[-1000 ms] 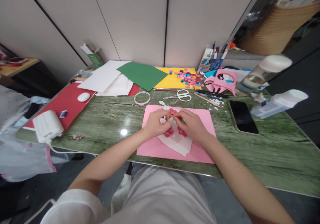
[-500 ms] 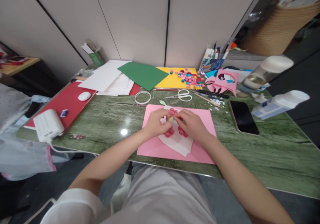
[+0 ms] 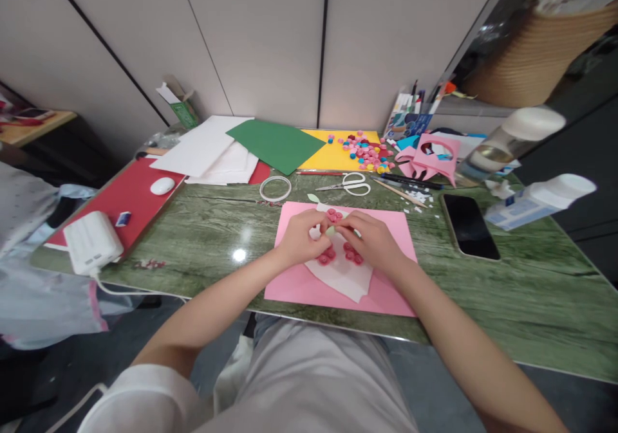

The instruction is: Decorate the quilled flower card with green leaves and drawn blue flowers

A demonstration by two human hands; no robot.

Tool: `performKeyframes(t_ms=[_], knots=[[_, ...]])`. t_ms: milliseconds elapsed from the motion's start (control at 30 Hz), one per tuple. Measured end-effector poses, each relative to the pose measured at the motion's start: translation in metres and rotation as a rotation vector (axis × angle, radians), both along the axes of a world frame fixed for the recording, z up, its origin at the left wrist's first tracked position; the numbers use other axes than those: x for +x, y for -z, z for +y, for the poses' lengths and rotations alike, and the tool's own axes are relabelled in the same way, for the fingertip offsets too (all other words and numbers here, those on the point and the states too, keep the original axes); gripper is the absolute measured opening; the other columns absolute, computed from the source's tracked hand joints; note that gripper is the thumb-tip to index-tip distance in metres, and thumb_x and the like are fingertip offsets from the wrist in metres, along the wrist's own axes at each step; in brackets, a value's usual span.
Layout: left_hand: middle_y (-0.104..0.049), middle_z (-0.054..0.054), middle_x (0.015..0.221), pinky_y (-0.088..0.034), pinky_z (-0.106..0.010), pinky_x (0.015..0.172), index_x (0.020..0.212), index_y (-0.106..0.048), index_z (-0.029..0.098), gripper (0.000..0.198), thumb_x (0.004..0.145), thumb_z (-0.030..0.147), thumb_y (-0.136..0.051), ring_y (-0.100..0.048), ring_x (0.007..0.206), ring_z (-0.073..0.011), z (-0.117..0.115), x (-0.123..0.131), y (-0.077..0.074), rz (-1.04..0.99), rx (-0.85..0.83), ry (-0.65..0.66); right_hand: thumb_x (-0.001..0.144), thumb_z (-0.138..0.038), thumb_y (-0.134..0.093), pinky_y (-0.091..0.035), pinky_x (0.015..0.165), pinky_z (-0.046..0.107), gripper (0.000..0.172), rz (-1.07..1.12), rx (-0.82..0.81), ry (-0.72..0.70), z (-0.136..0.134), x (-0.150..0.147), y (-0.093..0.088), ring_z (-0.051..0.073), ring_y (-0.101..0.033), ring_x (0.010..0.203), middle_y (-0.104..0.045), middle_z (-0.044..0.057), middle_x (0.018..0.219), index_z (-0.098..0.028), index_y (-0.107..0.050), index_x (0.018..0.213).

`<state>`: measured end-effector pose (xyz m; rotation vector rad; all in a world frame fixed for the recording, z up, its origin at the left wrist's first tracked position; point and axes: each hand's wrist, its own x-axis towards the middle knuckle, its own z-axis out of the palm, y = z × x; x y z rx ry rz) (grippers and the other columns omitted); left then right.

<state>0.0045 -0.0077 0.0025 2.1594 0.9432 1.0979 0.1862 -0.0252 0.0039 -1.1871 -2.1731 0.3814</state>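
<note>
My left hand (image 3: 303, 235) is pinched over a white paper cutout (image 3: 345, 282), with a small light-green paper leaf (image 3: 331, 231) at its thumb and fingertips. Fingers of my right hand (image 3: 369, 237) are drawn together against the leaf's other side; what they grip is hidden. Pink rolled-paper flowers (image 3: 335, 215) sit on the cutout above and below the fingertips, partly covered by both hands. Under the cutout lies a pink sheet (image 3: 290, 285). Another pale leaf (image 3: 313, 198) rests just beyond the sheet's top edge.
White-handled scissors (image 3: 356, 184), a tape roll (image 3: 275, 189) and a wooden stick (image 3: 400, 193) lie beyond the sheet. Coloured paper coils (image 3: 369, 153) cover part of a yellow sheet. A phone (image 3: 470, 227) and bottles (image 3: 541, 201) stand right; a power bank (image 3: 93, 242) sits left.
</note>
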Motion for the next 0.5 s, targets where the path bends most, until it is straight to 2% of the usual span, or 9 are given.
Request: performKeyframes(t_ms=[333, 500], knots=[[-0.058, 0.000, 0.065, -0.043, -0.028, 0.065, 0.058, -0.043, 0.019, 0.009, 0.059, 0.011, -0.047, -0.055, 0.066, -0.0150, -0.0024, 0.0015, -0.0009, -0.019, -0.005, -0.011, 0.085, -0.021, -0.048, -0.044, 0.066, 0.028, 0.013, 0.028, -0.006, 0.008, -0.0016, -0.0027, -0.0031, 0.016, -0.056, 0.072, -0.060, 0.004, 0.077, -0.018, -0.061, 0.082], [-0.058, 0.000, 0.065, -0.044, -0.028, 0.066, 0.057, -0.043, 0.019, 0.009, 0.060, 0.012, -0.048, -0.056, 0.067, -0.0147, -0.0023, 0.0024, -0.0012, -0.057, -0.040, -0.016, 0.086, -0.023, -0.048, -0.043, 0.065, 0.027, 0.014, 0.075, -0.037, 0.027, -0.0018, -0.0016, -0.0030, 0.015, -0.055, 0.071, -0.060, 0.003, 0.076, -0.019, -0.060, 0.081]])
